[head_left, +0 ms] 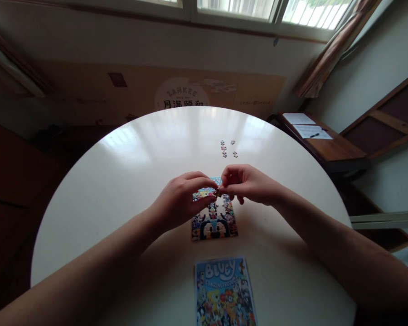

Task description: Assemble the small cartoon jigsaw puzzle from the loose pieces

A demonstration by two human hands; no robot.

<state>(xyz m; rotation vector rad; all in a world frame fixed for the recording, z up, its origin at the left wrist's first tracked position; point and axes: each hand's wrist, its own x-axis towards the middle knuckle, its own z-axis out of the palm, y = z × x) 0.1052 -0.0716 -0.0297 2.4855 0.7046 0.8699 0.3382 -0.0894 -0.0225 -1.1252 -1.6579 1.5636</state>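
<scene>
Above a partly assembled jigsaw puzzle (215, 228), my left hand (187, 194) and my right hand (246, 183) meet at their fingertips. Between them is a small dark jigsaw piece (218, 193), pinched by both hands. The puzzle shows a blue cartoon dog's face at its near end and many small figures around it. My fingers hide part of its upper half, where gaps show. Several loose jigsaw pieces (224, 148) lie on the table beyond my right hand.
A colourful "Bluey" picture sheet (224, 290) lies on the round white table (139, 181), nearest me. Behind the table are a printed cardboard panel (258, 90) and windows. To the right stands a wooden desk (343, 149) with papers (311, 131) and a pen.
</scene>
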